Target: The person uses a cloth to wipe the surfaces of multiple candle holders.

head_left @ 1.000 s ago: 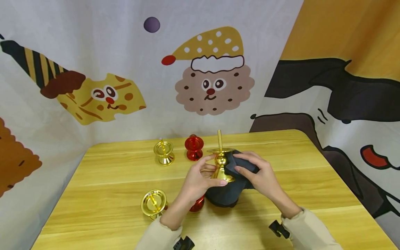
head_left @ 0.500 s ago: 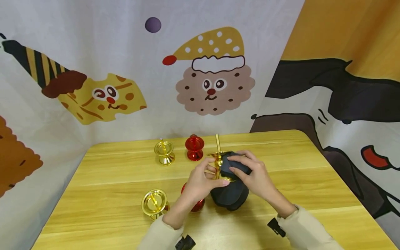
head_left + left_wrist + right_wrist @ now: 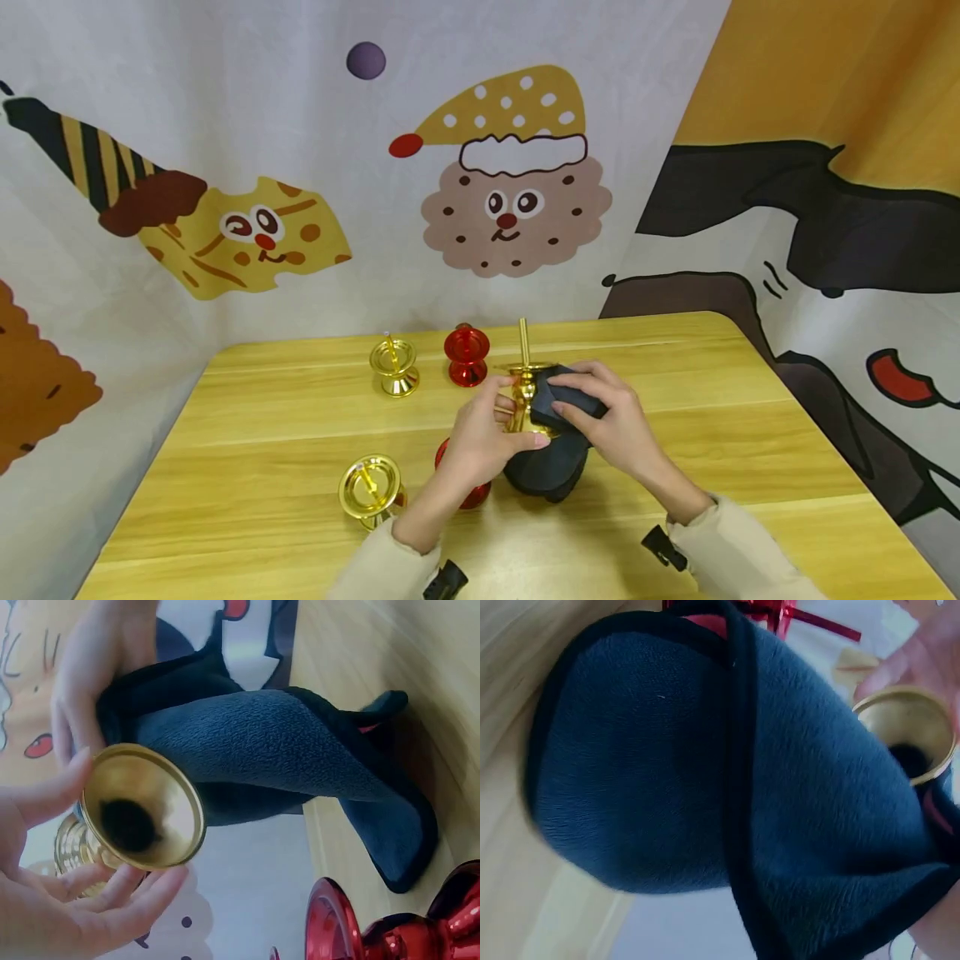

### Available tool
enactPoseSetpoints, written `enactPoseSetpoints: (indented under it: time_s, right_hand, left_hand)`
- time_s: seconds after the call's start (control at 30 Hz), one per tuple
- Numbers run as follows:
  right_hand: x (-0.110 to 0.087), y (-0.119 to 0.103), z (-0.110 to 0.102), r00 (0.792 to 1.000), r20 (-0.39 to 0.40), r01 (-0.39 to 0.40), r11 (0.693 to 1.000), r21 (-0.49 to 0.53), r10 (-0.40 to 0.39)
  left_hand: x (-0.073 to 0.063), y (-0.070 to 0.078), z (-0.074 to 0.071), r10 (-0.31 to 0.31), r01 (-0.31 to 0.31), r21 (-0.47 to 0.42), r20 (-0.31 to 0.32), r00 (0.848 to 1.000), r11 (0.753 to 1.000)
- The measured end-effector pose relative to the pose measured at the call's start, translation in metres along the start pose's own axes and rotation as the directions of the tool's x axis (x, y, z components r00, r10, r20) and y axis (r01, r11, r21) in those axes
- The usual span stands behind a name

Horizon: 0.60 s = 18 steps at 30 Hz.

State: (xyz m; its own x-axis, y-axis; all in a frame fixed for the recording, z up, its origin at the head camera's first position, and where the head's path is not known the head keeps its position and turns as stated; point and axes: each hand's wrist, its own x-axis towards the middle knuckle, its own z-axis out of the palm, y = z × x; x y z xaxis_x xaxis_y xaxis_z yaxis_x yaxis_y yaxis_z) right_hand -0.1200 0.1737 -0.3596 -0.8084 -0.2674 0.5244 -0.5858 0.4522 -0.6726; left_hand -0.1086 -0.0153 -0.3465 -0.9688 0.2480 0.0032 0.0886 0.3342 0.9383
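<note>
In the head view, my left hand [image 3: 486,433] grips a gold candle holder [image 3: 522,390] by its foot and stem, its thin upright spike pointing up. In the left wrist view the hollow underside of the candle holder [image 3: 169,806] faces the camera, with fingers of the left hand [image 3: 90,907] around the foot. My right hand [image 3: 611,417] pinches a dark blue cloth [image 3: 547,465] and presses it to the holder's right side. The folded cloth [image 3: 645,765] hangs low over the table in the right wrist view.
Two more gold candle holders stand on the left, one at the back [image 3: 400,383] and one in front [image 3: 371,487]. A red candle holder [image 3: 467,367] stands behind my hands; another red one [image 3: 476,493] is partly hidden by my left wrist. A printed curtain [image 3: 285,100] hangs behind the wooden table [image 3: 247,417].
My right hand has moved slightly left and down with the cloth, closer around the gold candle holder. The hanging end of the cloth has swung. My left hand keeps its grip.
</note>
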Motion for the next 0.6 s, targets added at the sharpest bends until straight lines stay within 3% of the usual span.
enactPoseSetpoints:
  time_s: [0.07, 0.17, 0.3, 0.37, 0.43, 0.5, 0.6]
  right_hand:
    - [0.0, -0.002, 0.002, 0.999, -0.011, 0.033, 0.999, -0.021, -0.033]
    - [0.0, 0.002, 0.0, 1.0, -0.005, 0.015, 0.999, 0.032, -0.015]
    - [-0.001, 0.012, -0.006, 0.995, 0.04, -0.092, 0.981, 0.168, 0.086]
    - [-0.001, 0.014, -0.008, 0.992, 0.049, -0.121, 0.975, 0.187, 0.114]
    - [-0.002, 0.011, -0.007, 0.994, 0.037, -0.11, 0.983, 0.15, 0.106]
    - [-0.003, 0.007, -0.004, 0.998, 0.014, -0.054, 0.995, 0.083, 0.053]
    - [-0.003, 0.002, 0.001, 0.998, -0.012, 0.057, 0.998, -0.024, -0.057]
  left_hand:
    - [0.0, -0.001, 0.001, 0.01, -0.01, 0.009, 0.008, 1.0, 1.0]
    - [0.001, -0.002, -0.003, -0.013, 0.021, -0.11, 0.07, 0.997, 0.994]
    - [0.002, -0.001, -0.011, -0.023, 0.079, -0.316, 0.177, 0.984, 0.945]
    - [0.001, 0.0, -0.013, -0.022, 0.091, -0.346, 0.2, 0.979, 0.934]
    - [0.001, 0.002, -0.011, -0.025, 0.075, -0.28, 0.178, 0.984, 0.957]
    - [-0.001, 0.003, -0.006, -0.023, 0.043, -0.153, 0.128, 0.991, 0.987]
    - [-0.002, 0.001, 0.001, -0.009, 0.007, 0.029, 0.07, 0.998, 1.0]
